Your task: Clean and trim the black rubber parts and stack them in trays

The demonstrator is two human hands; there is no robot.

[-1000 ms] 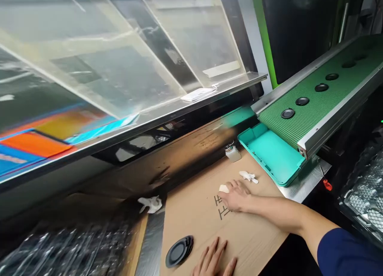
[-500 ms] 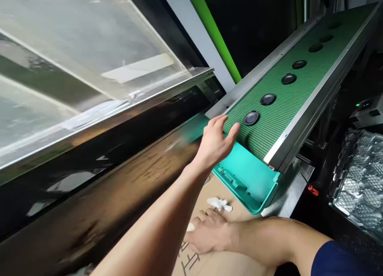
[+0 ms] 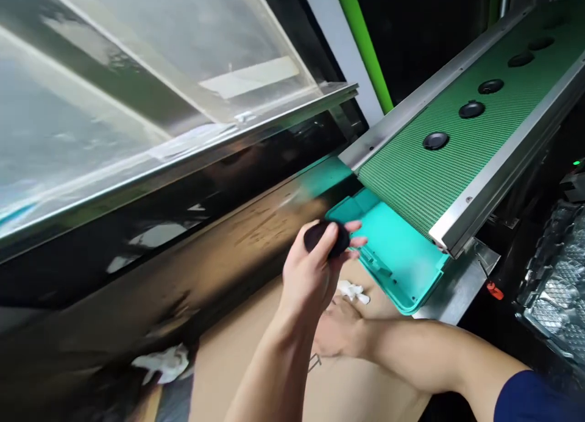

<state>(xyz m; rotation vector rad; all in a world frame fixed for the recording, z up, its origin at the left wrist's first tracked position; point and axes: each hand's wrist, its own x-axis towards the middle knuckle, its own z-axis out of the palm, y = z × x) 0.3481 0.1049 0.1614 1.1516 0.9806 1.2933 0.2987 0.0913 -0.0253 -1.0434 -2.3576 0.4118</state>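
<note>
- Your left hand (image 3: 307, 264), near the centre of the frame, is closed around a dark round disc (image 3: 326, 238), thumb laid across its face and fingers behind it.
- The disc is held up in front of the near left corner of the teal tray (image 3: 397, 248).
- Your right hand (image 3: 337, 327), just below centre, rests on the cardboard sheet (image 3: 247, 361), partly hidden by your left wrist; you cannot tell from this view how its fingers are set or whether they hold anything.
- A crumpled white scrap (image 3: 354, 291) lies between your right hand and the tray.
- At upper right, more black discs (image 3: 436, 141) lie spaced along the green belt (image 3: 402, 178), whose near end stands over the tray.
- At lower left, crumpled white paper (image 3: 165, 364) sits beside the cardboard.
</note>
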